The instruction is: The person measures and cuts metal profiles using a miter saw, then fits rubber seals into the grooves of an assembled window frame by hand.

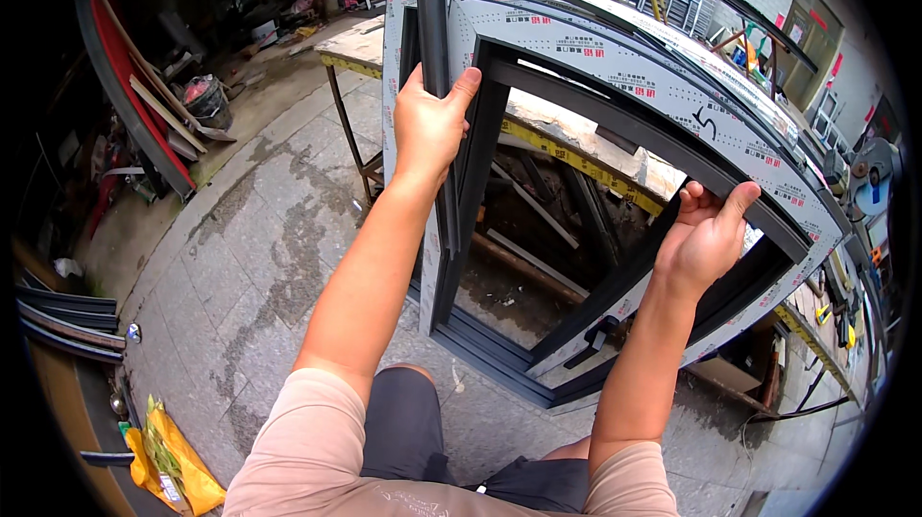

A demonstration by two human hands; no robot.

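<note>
A window frame [576, 37] of dark metal, its faces covered in printed white film, stands upright and slightly tilted in front of me. My left hand [432, 128] is closed round a long dark metal bar [434, 18] at the frame's left side; the bar rises past the top of the view. With its fingers curled and thumb up, my right hand [699, 237] grips the dark inner edge of the frame near its upper right corner. Its fingertips are partly hidden. Low on the frame, below that hand, sits a black window handle [594, 339].
Behind the frame runs a workbench [351, 61] with a yellow edge; metal lengths lie beneath it. A red panel [125, 75] leans at the left near a black bucket [206, 102]. Dark profiles [67, 325] and a yellow bag [178, 459] lie at the lower left.
</note>
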